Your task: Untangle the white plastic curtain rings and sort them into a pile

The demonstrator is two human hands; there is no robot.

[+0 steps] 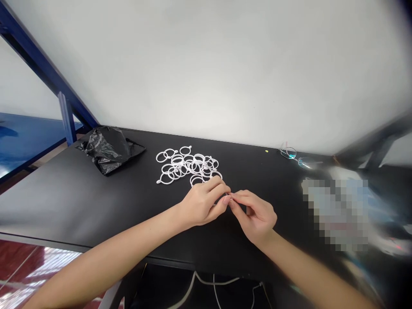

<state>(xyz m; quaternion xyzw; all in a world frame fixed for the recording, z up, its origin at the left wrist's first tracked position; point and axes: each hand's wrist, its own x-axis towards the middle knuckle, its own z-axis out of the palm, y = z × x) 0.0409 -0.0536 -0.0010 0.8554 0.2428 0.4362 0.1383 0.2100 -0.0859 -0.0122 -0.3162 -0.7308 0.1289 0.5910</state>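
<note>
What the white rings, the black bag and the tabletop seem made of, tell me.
White rings: probably plastic, smooth and uniformly white, with small molded-looking tabs.
Black bag: likely thin plastic film, glossy, given its crinkles and bright highlights.
Tabletop: smooth, satin black, softly reflective; laminate or painted metal, unclear.

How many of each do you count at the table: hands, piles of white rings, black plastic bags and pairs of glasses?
Left hand and right hand: 2
Pile of white rings: 1 (rings overlap too much to count singly)
Black plastic bag: 1
Pair of glasses: 1
Total: 5, the pile counted as one
</note>
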